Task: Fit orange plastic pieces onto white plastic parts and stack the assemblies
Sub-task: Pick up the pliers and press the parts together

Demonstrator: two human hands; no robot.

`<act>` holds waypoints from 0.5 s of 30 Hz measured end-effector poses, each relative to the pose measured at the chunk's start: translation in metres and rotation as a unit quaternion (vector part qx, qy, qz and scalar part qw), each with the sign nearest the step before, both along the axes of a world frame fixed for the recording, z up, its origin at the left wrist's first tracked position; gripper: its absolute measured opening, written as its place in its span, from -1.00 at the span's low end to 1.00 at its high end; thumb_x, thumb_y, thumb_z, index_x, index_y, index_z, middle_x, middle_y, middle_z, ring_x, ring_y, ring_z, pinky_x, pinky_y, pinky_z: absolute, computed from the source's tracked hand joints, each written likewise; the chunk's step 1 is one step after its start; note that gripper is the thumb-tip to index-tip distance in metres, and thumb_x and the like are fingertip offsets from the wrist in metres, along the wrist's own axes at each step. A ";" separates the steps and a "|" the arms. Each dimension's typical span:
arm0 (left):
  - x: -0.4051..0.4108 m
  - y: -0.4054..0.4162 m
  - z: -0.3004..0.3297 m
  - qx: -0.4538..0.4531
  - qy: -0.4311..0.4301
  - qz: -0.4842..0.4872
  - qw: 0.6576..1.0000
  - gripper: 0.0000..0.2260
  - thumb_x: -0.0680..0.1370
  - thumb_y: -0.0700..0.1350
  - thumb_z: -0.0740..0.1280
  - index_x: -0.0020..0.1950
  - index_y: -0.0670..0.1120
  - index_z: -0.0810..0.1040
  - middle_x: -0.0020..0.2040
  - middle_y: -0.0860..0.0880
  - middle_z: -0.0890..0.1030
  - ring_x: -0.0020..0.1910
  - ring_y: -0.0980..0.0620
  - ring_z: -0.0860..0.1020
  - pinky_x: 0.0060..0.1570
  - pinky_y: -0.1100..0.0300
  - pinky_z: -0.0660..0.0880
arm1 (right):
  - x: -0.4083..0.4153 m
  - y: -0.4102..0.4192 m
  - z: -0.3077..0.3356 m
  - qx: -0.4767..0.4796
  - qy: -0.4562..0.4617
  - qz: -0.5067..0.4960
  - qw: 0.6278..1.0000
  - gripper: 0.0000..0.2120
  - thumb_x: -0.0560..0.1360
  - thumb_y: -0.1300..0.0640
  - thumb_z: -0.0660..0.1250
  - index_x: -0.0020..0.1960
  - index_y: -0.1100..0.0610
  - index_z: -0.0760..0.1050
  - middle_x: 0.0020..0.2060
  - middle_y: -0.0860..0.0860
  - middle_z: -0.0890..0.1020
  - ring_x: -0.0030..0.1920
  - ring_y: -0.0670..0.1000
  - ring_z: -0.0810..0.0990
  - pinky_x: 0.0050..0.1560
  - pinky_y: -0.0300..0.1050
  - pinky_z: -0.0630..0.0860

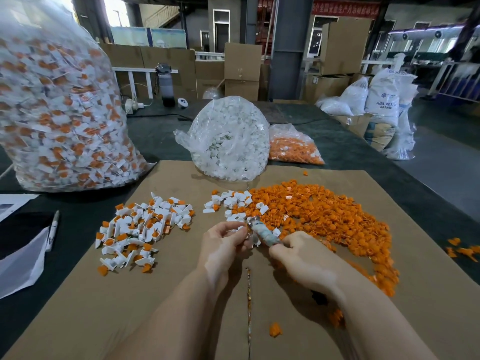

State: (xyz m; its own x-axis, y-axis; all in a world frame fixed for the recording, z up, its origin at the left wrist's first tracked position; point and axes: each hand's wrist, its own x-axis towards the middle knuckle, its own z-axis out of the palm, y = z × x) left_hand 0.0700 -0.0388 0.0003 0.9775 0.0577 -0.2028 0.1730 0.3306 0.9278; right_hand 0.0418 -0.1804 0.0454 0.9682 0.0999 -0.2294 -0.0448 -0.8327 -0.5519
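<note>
- Finished assemblies (141, 231): loose pile on the cardboard sheet (181, 294), left of centre; light, stiff, likely stackable.
- Left hand (222, 244): fingers curled, pinching a small white part (237, 228); probably slippery, best held by its edges.
- Right hand (302, 258): fingers clamped on a taped tool (263, 233), mid-sheet.
- Orange pieces (324, 216): heap toward right edge; tiny, rigid.

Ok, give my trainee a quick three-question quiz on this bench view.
1. True or false: the pile of finished assemblies lies left of the loose orange pieces.
2. The bag of white parts stands on: A) cardboard sheet B) floor C) a chair.
3. What does the right hand grip, while the left hand pinches a small part?

Key: 1 true; 2 A; 3 a wrapped, cylindrical tool.
</note>
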 end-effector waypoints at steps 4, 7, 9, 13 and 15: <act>0.003 -0.001 -0.001 0.002 0.004 0.016 1.000 -0.92 0.53 -0.35 0.30 -0.01 -0.24 0.51 -0.48 -0.05 0.55 -0.54 0.14 0.46 -0.48 0.30 0.46 | 0.002 0.001 0.001 0.040 0.035 -0.001 0.999 -0.74 0.57 -0.01 0.14 -0.09 0.17 0.46 -0.33 -0.07 0.39 -0.39 -0.06 0.39 -0.33 -0.16 0.28; 0.006 -0.003 -0.002 0.004 0.017 0.024 1.000 -0.93 0.54 -0.35 0.28 -0.02 -0.23 0.50 -0.52 -0.03 0.55 -0.56 0.14 0.45 -0.47 0.29 0.45 | 0.004 0.001 0.003 0.053 0.056 0.007 0.997 -0.76 0.56 0.00 0.14 -0.10 0.14 0.45 -0.31 -0.06 0.42 -0.37 -0.05 0.42 -0.31 -0.14 0.31; 0.007 -0.003 -0.002 -0.002 0.022 0.025 0.999 -0.92 0.54 -0.36 0.27 -0.04 -0.22 0.50 -0.52 -0.02 0.55 -0.56 0.15 0.47 -0.46 0.29 0.46 | 0.004 0.001 0.003 0.057 0.065 0.013 0.996 -0.74 0.56 0.00 0.13 -0.10 0.16 0.46 -0.30 0.02 0.48 -0.36 -0.02 0.42 -0.30 -0.12 0.31; 0.007 -0.003 -0.002 -0.022 0.029 0.026 0.999 -0.91 0.54 -0.38 0.25 -0.02 -0.24 0.49 -0.49 -0.04 0.55 -0.57 0.16 0.48 -0.49 0.31 0.47 | 0.004 0.005 0.001 0.046 0.057 0.028 0.997 -0.74 0.56 0.00 0.12 -0.10 0.17 0.43 -0.25 0.08 0.44 -0.29 0.04 0.40 -0.26 -0.08 0.30; 0.006 -0.002 -0.002 -0.026 0.032 0.025 0.999 -0.91 0.55 -0.37 0.24 0.00 -0.24 0.49 -0.46 -0.06 0.54 -0.57 0.16 0.47 -0.49 0.32 0.47 | 0.004 0.007 -0.001 0.048 0.057 0.029 0.997 -0.76 0.57 0.00 0.12 -0.10 0.16 0.40 -0.23 0.07 0.42 -0.28 0.04 0.38 -0.27 -0.09 0.29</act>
State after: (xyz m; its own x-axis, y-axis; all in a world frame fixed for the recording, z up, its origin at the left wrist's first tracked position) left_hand 0.0760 -0.0408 -0.0012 0.9587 0.0945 -0.2683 0.2129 0.3874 0.8970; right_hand 0.0461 -0.1739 0.0447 0.9283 0.1806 -0.3249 -0.0662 -0.7799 -0.6224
